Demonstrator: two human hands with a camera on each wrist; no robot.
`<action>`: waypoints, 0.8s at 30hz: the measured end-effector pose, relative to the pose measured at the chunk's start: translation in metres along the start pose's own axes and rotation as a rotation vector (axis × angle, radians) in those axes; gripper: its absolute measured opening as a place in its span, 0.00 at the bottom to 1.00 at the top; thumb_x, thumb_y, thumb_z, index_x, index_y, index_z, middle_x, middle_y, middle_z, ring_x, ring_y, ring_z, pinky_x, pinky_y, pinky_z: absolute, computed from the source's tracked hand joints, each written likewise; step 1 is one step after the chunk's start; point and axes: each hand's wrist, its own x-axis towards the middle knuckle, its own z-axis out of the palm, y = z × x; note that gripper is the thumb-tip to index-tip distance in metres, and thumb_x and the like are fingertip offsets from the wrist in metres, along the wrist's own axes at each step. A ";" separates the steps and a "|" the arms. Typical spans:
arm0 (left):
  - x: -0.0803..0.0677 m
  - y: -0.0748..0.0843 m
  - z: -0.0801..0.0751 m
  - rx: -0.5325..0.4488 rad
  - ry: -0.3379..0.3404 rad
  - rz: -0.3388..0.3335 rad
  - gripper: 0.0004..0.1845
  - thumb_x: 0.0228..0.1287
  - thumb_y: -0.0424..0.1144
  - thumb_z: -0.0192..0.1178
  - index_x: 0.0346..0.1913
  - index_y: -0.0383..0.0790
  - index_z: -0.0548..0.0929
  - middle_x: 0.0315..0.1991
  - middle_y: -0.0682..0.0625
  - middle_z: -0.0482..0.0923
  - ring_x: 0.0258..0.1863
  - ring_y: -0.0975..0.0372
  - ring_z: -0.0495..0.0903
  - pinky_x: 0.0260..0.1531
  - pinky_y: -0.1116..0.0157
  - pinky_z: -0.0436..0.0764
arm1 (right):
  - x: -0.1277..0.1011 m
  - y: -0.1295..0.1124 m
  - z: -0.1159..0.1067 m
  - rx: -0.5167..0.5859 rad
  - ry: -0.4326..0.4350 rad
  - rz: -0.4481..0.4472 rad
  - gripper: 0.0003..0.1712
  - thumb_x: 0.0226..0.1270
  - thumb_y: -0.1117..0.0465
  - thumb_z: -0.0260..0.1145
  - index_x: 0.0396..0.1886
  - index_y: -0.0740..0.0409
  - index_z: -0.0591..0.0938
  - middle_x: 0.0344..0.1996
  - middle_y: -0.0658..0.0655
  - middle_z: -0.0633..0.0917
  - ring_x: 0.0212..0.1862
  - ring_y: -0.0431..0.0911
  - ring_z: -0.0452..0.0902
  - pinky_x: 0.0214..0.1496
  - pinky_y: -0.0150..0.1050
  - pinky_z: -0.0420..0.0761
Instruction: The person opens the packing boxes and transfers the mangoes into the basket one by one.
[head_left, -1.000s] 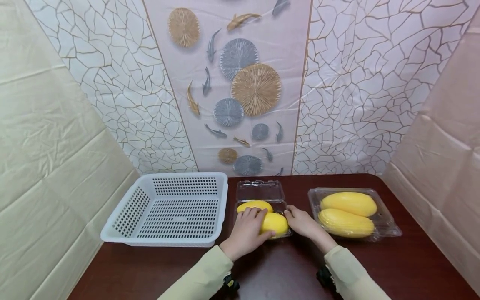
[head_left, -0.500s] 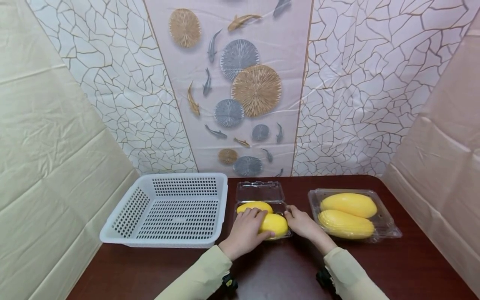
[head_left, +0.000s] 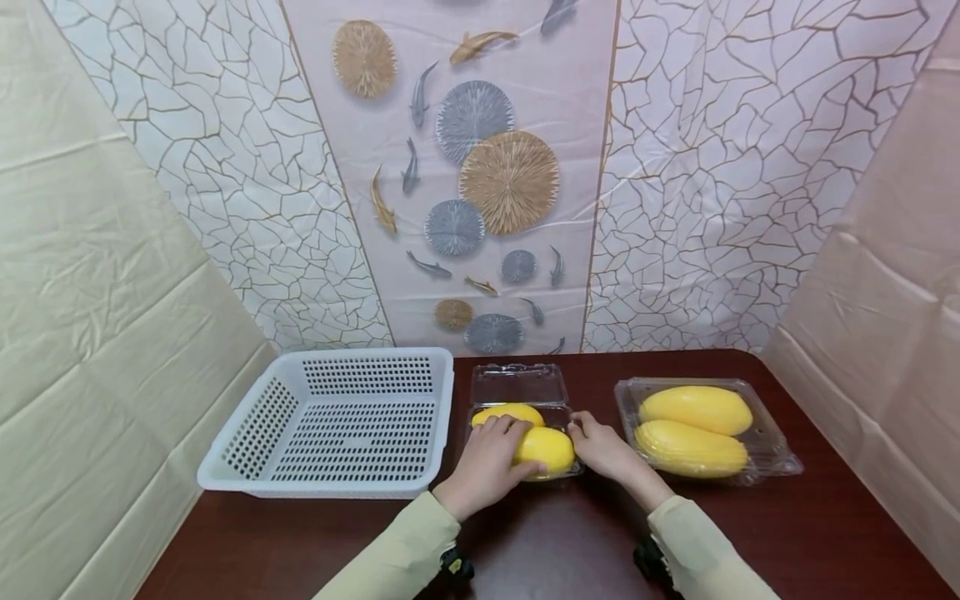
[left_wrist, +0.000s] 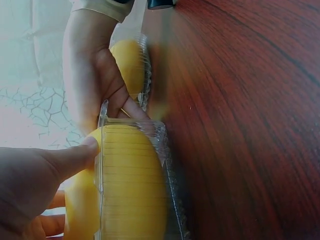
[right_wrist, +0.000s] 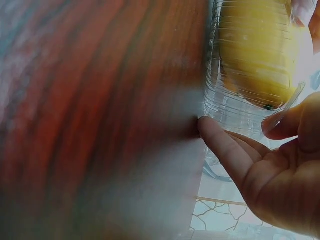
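In the head view, an opened clear plastic clamshell box (head_left: 519,385) lies mid-table with its lid folded back. Inside it are two long yellow fruits that look like mangoes: a front mango (head_left: 549,450) and a rear mango (head_left: 504,412). My left hand (head_left: 483,467) holds the front mango, thumb on its near side and fingers over its top. From the right, my right hand (head_left: 602,448) pinches the box's side. The right wrist view shows the thumb (right_wrist: 280,126) at the rim and a finger low on the clear wall. The fingers' far ends are partly hidden.
Left of the box stands a white perforated plastic basket (head_left: 360,442). A closed clear clamshell (head_left: 772,458) with two similar yellow fruits sits on the right. The dark red wooden table (head_left: 562,542) meets patterned cloth at the back (head_left: 675,250) and beige cloth on both sides.
The view shifts very slightly. Both hands, the mangoes and the box stay essentially in the same places.
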 end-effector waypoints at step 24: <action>-0.001 0.002 -0.016 -0.101 0.150 -0.008 0.34 0.66 0.59 0.64 0.66 0.40 0.77 0.55 0.48 0.79 0.54 0.56 0.76 0.54 0.54 0.74 | 0.003 0.012 -0.001 0.352 -0.078 0.093 0.23 0.81 0.56 0.49 0.62 0.69 0.72 0.51 0.67 0.81 0.54 0.58 0.80 0.44 0.48 0.86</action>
